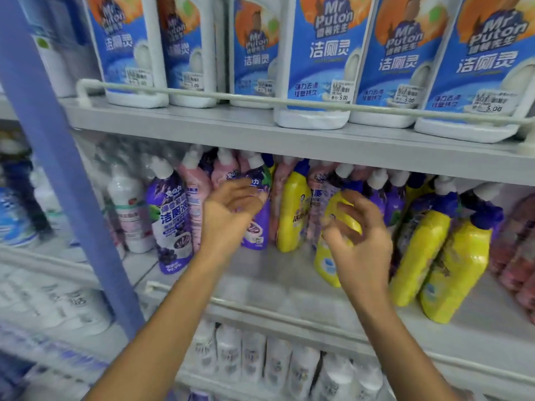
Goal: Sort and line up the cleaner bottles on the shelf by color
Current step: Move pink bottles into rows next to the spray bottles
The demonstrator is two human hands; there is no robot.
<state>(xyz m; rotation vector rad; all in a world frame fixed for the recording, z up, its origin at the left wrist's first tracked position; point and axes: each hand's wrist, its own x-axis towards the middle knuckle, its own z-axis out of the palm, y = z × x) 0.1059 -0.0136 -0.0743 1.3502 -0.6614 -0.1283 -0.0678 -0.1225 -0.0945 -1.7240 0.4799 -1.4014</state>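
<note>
Mid shelf (pixel 260 285), frame ctr: colours mixed. L hand (pixel 228 211), fingers apart, reaches purple bottle (pixel 260 224). R hand (pixel 360 241), fingers loosely curled before yellow bottle (pixel 325 256); grip unclear (blur). Prob. pulling strays for regrouping.

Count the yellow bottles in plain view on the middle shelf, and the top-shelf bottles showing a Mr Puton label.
Yellow bottles: 4
Mr Puton bottles: 6
Total: 10
A fifth yellow one may be hidden further back.
</note>
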